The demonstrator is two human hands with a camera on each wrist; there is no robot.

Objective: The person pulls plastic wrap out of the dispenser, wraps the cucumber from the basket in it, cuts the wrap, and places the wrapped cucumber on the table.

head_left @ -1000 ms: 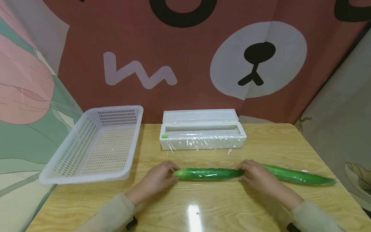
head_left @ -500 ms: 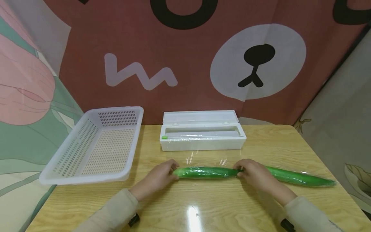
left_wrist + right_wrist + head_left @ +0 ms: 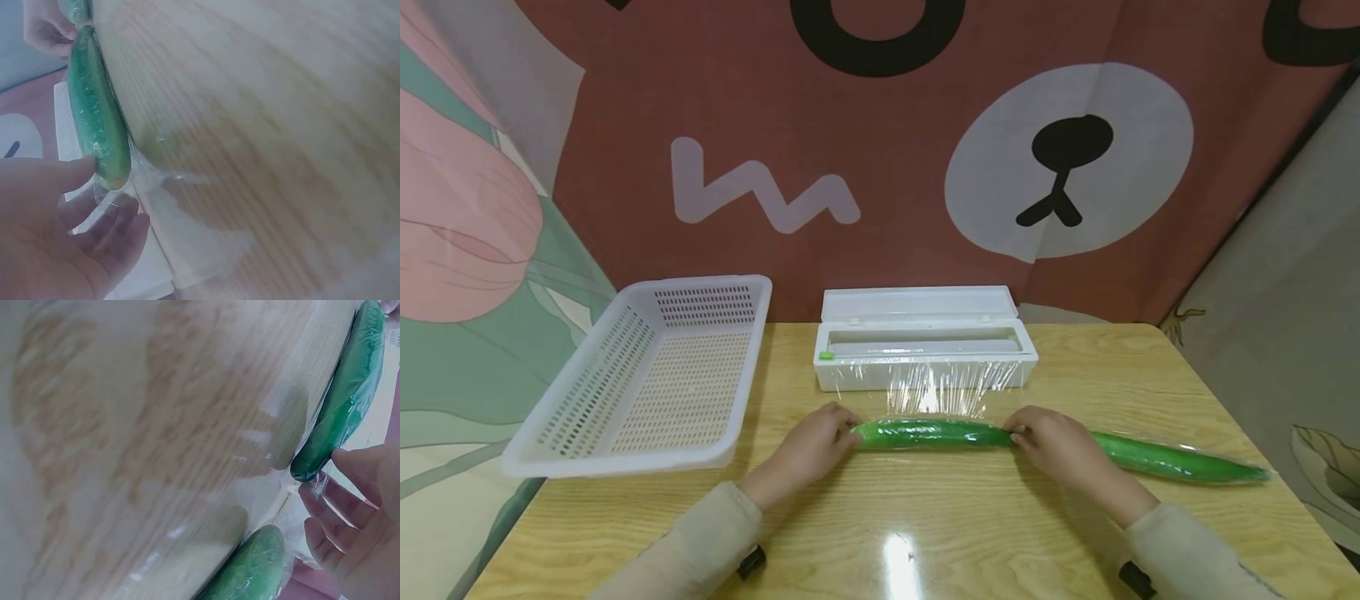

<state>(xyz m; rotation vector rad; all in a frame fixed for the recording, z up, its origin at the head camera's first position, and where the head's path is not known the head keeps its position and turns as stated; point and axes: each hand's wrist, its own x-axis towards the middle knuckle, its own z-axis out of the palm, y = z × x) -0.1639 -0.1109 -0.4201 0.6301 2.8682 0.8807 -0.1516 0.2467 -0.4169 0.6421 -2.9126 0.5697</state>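
A long cucumber [image 3: 934, 433] lies crosswise in front of a white cling film box [image 3: 925, 372], wrapped in clear film that stretches back to the box. My left hand [image 3: 818, 443] pinches its paler left end; in the left wrist view that hand's [image 3: 69, 231] thumb lies on the cucumber [image 3: 97, 119], with loose film at the fingertips. At the darker right end, my right hand [image 3: 1054, 443] grips it between thumb and fingers. The right wrist view shows that hand's [image 3: 356, 512] thumb against the cucumber [image 3: 344, 394] and film bunched by the fingers.
Another film-wrapped cucumber [image 3: 1180, 458] lies to the right, just beyond my right hand. A white perforated basket [image 3: 741, 400] stands at the left. The box's lid [image 3: 917, 303] is raised at the back. All rest on a wooden table [image 3: 820, 542] before a printed cloth.
Both hands have moved the cucumber slightly away from me, toward the box. The film between it and the box now shows drawn, bright creases. The basket and the other cucumber stay put.
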